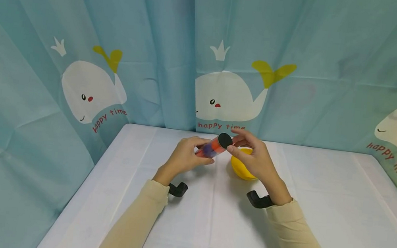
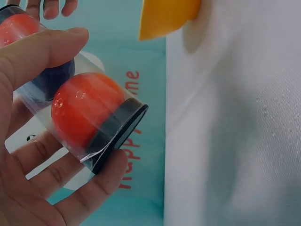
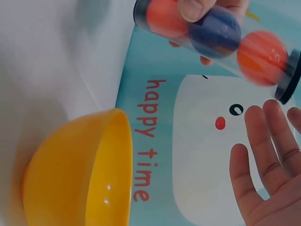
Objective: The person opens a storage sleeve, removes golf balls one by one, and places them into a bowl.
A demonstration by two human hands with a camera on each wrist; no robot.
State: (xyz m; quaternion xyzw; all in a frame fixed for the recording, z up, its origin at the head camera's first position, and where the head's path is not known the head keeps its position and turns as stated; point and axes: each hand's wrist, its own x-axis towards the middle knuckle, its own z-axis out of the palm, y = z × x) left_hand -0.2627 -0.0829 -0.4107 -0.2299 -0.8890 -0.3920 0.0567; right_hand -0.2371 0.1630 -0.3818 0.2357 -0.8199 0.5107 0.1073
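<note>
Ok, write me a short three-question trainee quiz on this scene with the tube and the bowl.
1. True or false: the left hand grips the clear tube.
2. How many balls show inside the tube in the right wrist view?
3. The yellow bowl sits: A) inside the tube B) on the white table C) on the curtain.

Key: 1 true. 2 three: orange, dark blue, orange. 3 B.

Only the yellow bowl interrupts the bare white table, curtain behind.
</note>
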